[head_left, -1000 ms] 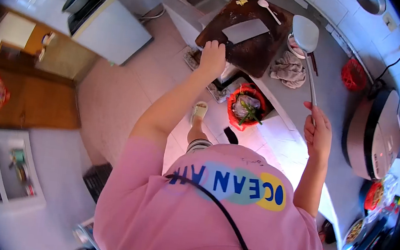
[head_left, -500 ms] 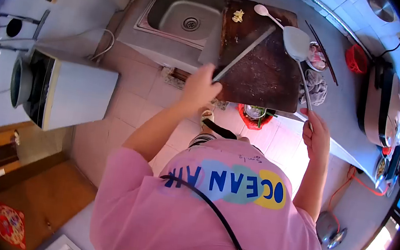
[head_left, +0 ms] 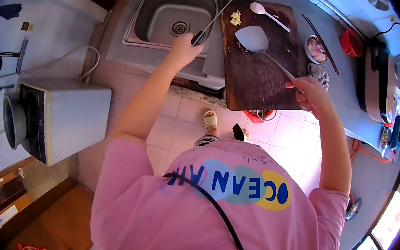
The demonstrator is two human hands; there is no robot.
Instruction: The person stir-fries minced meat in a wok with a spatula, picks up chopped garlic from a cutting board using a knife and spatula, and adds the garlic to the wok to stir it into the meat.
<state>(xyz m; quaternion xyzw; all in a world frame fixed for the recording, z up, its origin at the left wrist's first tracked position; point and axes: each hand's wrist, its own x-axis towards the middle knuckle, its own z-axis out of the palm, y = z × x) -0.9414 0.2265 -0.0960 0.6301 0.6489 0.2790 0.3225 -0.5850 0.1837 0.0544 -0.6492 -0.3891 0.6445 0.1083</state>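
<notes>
My left hand (head_left: 184, 53) grips a dark-handled steel knife (head_left: 216, 18) at the right edge of the metal sink (head_left: 164, 13). My right hand (head_left: 311, 94) clasps a grey, long-handled spatula (head_left: 253, 38), its head near the brown wooden board's (head_left: 250, 81) left edge.

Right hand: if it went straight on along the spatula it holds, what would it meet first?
The right hand, spatula leading, would likely meet the pale chopped pieces on the cutting board first; its height is unclear, so it may touch the board before or pass above.
</notes>
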